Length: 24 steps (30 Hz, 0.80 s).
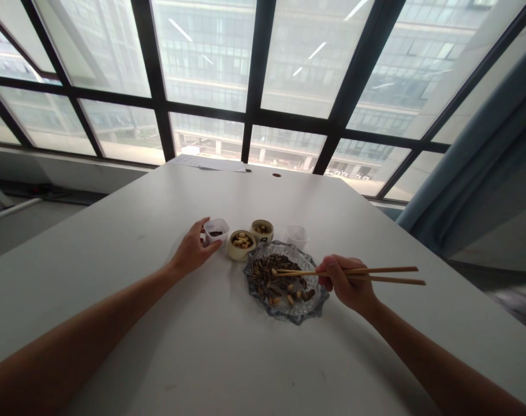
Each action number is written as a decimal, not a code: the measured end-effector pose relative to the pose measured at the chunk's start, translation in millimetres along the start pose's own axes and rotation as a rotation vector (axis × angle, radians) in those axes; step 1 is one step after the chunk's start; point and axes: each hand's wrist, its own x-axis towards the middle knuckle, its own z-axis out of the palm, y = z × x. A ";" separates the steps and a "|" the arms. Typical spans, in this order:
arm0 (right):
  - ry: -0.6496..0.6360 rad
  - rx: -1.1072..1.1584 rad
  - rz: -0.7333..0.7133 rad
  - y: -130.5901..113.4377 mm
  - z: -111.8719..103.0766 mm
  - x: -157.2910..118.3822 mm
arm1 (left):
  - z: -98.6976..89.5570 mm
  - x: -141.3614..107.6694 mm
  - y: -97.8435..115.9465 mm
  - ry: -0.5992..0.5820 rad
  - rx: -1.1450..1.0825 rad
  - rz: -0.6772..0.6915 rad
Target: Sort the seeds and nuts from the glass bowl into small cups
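My right hand is closed round a pair of wooden chopsticks, whose tips reach a pale nut in a scalloped glass plate. Dark striped seeds and some lighter nuts fill much of that plate. My left hand has its thumb and fingers round a small clear plastic cup with a few dark pieces inside. Right of this cup stands a cream cup of pale nuts, and behind it a second cream cup with brownish contents.
Another clear plastic cup stands just behind the glass plate. White paper lies at the far edge of the white table. Large windows are beyond, and a blue curtain hangs at the right.
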 end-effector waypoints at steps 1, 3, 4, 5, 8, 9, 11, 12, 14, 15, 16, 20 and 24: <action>0.040 0.039 0.044 1.5 0.8 1.9 | -0.1 0.1 -0.4 0.001 -0.001 0.003; 0.135 0.170 0.163 5.7 2.1 6.9 | -0.5 0.1 -0.9 -0.005 0.001 0.000; 0.173 0.253 0.226 8.0 2.5 9.7 | -0.8 0.0 -0.8 -0.009 0.003 -0.007; 0.199 0.334 0.280 10.2 2.6 12.2 | -1.1 -0.1 -0.5 -0.016 0.005 -0.018; 0.224 0.467 0.354 15.4 2.3 16.0 | -2.2 -0.6 1.6 -0.034 0.002 -0.043; 0.232 0.472 0.353 16.4 2.2 15.9 | -2.5 -0.7 2.3 -0.037 -0.001 -0.048; 0.264 0.464 0.329 16.8 2.4 15.1 | -3.0 -0.9 3.5 -0.040 -0.005 -0.058; 0.290 0.460 0.305 16.3 2.8 15.1 | -3.2 -1.0 4.0 -0.040 -0.005 -0.064; 0.352 0.447 0.230 13.6 4.3 17.5 | -3.6 -1.1 4.4 -0.039 -0.004 -0.073; 0.375 0.432 0.185 11.6 5.5 20.3 | -3.7 -1.1 4.5 -0.039 -0.002 -0.076; 0.389 0.412 0.139 9.5 7.1 24.3 | -3.8 -1.1 4.4 -0.039 0.001 -0.078; 0.354 0.305 0.001 4.3 16.6 48.9 | -3.7 -0.9 3.3 -0.031 0.000 -0.071; 0.242 0.219 0.005 8.5 26.2 73.8 | -3.8 -0.9 2.4 -0.030 -0.010 -0.076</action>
